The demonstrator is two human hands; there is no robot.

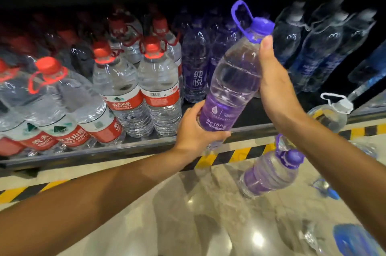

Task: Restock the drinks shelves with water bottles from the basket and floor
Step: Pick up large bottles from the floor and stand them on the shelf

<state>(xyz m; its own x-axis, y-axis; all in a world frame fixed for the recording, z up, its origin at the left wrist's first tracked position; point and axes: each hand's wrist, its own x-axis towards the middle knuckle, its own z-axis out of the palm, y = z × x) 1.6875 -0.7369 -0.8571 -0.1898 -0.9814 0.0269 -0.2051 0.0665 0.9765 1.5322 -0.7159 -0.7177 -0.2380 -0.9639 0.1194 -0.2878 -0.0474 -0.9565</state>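
Note:
I hold a large purple-capped water bottle (231, 80) tilted to the right in front of the bottom shelf (133, 147). My left hand (196, 130) grips its base below the purple label. My right hand (271, 80) grips its shoulder just under the cap, thumb pointing up. Its purple carry loop sticks up to the left of the cap. Behind it on the shelf stand other purple bottles (195, 67). A second purple-capped bottle (269, 172) lies on the floor under my right forearm.
Red-capped bottles (158, 86) fill the shelf's left side, some leaning. Dark blue bottles (317, 46) stand at the right. A white-capped bottle (332, 113) lies by the shelf edge on the right. Yellow-black tape (234, 155) runs along the floor. Blue items (353, 241) lie at bottom right.

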